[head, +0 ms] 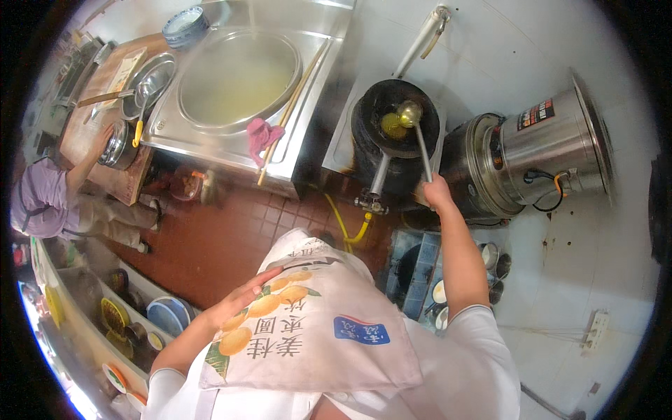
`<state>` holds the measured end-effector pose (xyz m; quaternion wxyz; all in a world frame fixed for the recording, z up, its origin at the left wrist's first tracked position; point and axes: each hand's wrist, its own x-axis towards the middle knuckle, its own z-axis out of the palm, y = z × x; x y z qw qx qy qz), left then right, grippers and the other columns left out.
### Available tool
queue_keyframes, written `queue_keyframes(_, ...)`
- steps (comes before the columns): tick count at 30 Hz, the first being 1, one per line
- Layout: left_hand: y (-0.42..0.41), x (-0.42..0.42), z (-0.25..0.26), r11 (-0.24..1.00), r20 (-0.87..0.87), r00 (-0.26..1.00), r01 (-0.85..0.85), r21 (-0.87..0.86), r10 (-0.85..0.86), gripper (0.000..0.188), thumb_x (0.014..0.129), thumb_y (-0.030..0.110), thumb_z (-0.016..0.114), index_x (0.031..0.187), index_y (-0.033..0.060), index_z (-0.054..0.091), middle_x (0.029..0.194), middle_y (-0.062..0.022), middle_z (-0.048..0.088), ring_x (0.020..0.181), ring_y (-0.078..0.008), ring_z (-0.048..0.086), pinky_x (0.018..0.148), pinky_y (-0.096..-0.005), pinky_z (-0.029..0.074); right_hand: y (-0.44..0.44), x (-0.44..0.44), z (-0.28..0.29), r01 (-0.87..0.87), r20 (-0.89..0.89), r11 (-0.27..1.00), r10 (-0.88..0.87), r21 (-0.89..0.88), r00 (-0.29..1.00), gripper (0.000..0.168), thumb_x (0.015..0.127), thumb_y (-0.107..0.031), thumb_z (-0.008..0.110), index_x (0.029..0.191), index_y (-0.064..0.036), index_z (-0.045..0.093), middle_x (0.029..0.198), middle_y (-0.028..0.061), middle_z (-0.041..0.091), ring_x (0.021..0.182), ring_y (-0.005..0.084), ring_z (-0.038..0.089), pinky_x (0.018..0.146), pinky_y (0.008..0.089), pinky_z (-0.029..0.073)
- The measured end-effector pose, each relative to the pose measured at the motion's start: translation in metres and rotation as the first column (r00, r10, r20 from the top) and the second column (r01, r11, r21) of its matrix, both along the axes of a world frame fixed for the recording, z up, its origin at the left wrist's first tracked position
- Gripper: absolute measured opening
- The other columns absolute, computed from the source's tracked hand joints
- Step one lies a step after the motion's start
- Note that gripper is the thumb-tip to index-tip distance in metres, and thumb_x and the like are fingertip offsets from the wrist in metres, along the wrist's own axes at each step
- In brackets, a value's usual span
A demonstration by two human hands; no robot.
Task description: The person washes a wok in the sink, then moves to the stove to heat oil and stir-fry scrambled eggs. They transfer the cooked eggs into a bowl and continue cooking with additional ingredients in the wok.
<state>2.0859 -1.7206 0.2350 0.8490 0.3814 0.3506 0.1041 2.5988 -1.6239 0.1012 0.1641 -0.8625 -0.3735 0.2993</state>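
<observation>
My right hand is closed around the long handle of a metal ladle. The ladle's bowl is over yellow oil-like liquid inside a dark wok, whose metal handle points towards me. The wok sits on a stove at the wall. My left hand rests with fingers extended on the front of my printed apron, holding nothing visible. Left of the stove, a large round vat of cloudy, steaming liquid is set in a steel counter.
Wooden sticks and a pink cloth lie on the steel counter's edge. A steel drum-like cooker stands at right. A yellow hose hangs below the stove. A co-worker stands left, a hand on a metal pot by a wooden table.
</observation>
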Motion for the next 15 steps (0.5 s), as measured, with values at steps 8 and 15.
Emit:
queue_keyframes(8,0.028,0.079,-0.015,0.998,0.003,0.998,-0.062,0.018,0.062,0.049,0.094,0.032,0.047,0.132,0.0023,0.041,0.132,-0.0117,0.044,0.12,-0.0192,0.043,0.1,-0.0329,0.035,-0.016,0.029,0.018,0.044,-0.472,0.997,-0.066,-0.058,0.879,0.036,0.083,-0.007,0.048,0.118,-0.002,0.042,0.068,0.0056,0.05,0.046,0.0136,0.046,0.038,0.0311,0.038)
queue_keyframes(15,0.089,0.181,-0.194,0.952,-0.364,0.931,0.105,0.289,0.008,0.044,0.087,0.03,0.056,0.119,0.0002,0.053,0.11,-0.0138,0.061,0.097,-0.0208,0.058,0.085,-0.0305,0.045,-0.032,0.014,0.043,0.019,-0.462,0.998,-0.047,-0.065,0.885,0.021,0.083,-0.006,0.046,0.105,-0.004,0.05,0.065,0.0027,0.047,0.044,0.011,0.043,0.036,0.0286,0.036)
